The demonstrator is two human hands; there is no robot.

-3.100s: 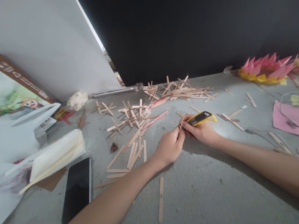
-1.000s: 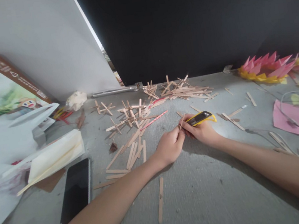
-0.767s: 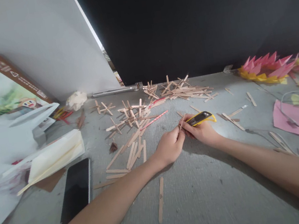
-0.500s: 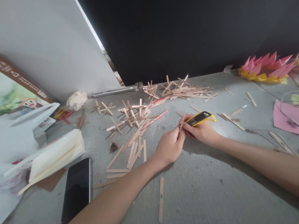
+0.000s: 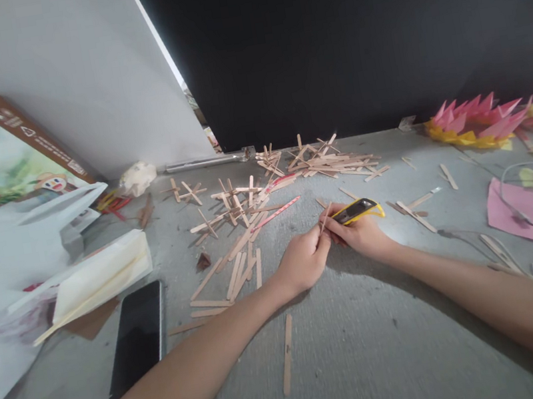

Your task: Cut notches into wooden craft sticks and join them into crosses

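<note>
- Our left hand [image 5: 304,259] pinched a stick [image 5: 324,216]; our right hand [image 5: 360,233] gripped the knife [image 5: 355,210].
- The hands met mid-bench [image 5: 370,345], the stick between them, touching both.
- The stick's long axis slanted up and away, rightward.
- The knife lay crosswise, its nose pointing left at the stick.
- Loose sticks [image 5: 237,271] lay left, near the left hand.

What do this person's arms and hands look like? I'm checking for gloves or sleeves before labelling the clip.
Both forearms are bare as far as the frame shows, with no sleeves in view. The left hand and right hand wear no gloves. No watch, bracelet or ring can be made out, nor any markings.
</note>
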